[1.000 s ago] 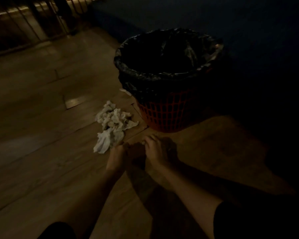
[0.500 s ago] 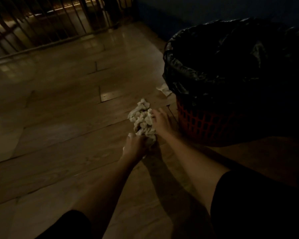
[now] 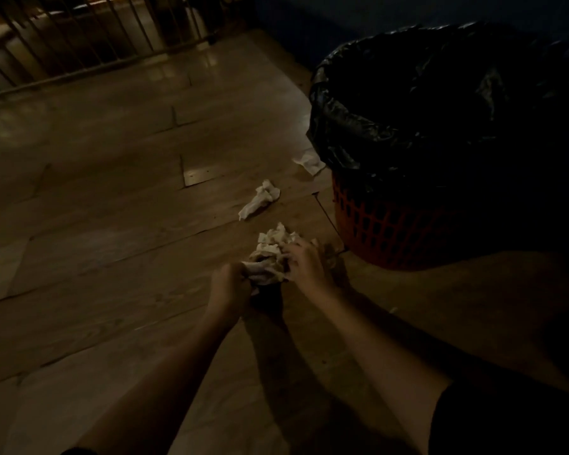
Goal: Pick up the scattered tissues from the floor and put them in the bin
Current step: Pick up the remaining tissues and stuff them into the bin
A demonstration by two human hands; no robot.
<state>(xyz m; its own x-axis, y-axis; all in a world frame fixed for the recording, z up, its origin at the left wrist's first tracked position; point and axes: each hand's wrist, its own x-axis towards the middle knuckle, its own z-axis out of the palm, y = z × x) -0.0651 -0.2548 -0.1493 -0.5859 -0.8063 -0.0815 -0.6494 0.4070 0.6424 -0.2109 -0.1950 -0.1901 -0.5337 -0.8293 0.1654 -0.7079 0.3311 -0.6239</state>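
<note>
A bundle of crumpled white tissues (image 3: 271, 252) is gripped between both hands just above the wooden floor. My left hand (image 3: 229, 287) clutches its near left end and my right hand (image 3: 304, 262) wraps its right side. One loose crumpled tissue (image 3: 260, 198) lies on the floor beyond the bundle. Another tissue piece (image 3: 309, 163) lies at the foot of the bin. The red mesh bin (image 3: 385, 231), lined with a black bag (image 3: 352, 126), stands to the right of my hands.
Wooden floor planks (image 3: 112, 208) stretch to the left and far side. A metal railing (image 3: 79, 37) runs along the far edge. A dark wall rises behind the bin. The scene is dim.
Both hands have gathered the tissue pile and pulled it nearer to me off the floor. One crumpled tissue stayed behind on the floor. The view shifted toward the bin.
</note>
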